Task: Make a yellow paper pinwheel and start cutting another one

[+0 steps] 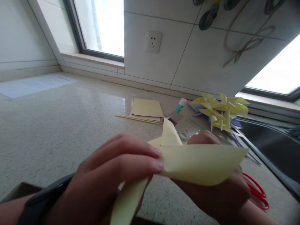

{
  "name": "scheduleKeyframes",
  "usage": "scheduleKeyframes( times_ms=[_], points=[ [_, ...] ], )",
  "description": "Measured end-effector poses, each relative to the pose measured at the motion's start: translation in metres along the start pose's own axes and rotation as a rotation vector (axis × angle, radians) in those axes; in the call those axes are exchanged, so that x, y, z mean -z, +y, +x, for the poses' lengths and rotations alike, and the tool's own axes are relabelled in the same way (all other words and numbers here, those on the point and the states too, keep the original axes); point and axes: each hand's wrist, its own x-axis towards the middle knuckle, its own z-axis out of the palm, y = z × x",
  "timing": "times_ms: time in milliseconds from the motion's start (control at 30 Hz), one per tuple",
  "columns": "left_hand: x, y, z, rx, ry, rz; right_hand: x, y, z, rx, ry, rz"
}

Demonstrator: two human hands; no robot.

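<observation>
A pale yellow paper sheet [199,164], cut and folded into flaps, is held just above the counter between both hands. My left hand [110,178] pinches its folded centre with fingers pressed together; a dark watch sits on that wrist. My right hand [217,193] is mostly hidden behind the paper and grips it from underneath, with one fingertip showing above the top edge.
On the speckled stone counter [58,125] lie a stack of yellow paper [147,108], thin sticks [138,119], a glue stick [181,105], a tape roll [184,135], finished yellow pinwheels [221,112] and red scissors [257,193]. A dark sink [272,147] is at right.
</observation>
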Motion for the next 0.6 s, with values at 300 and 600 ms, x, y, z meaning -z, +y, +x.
scheduleKeyframes(
  times_ms=[300, 600],
  points=[
    [-0.011, 0.004, 0.013, 0.396, 0.189, -0.122, -0.008, 0.006, 0.000, 0.117, 0.006, -0.078],
    [-0.006, -0.003, 0.027, 0.457, -0.009, -0.208, -0.011, 0.004, 0.011, -0.078, -0.061, 0.149]
  ],
)
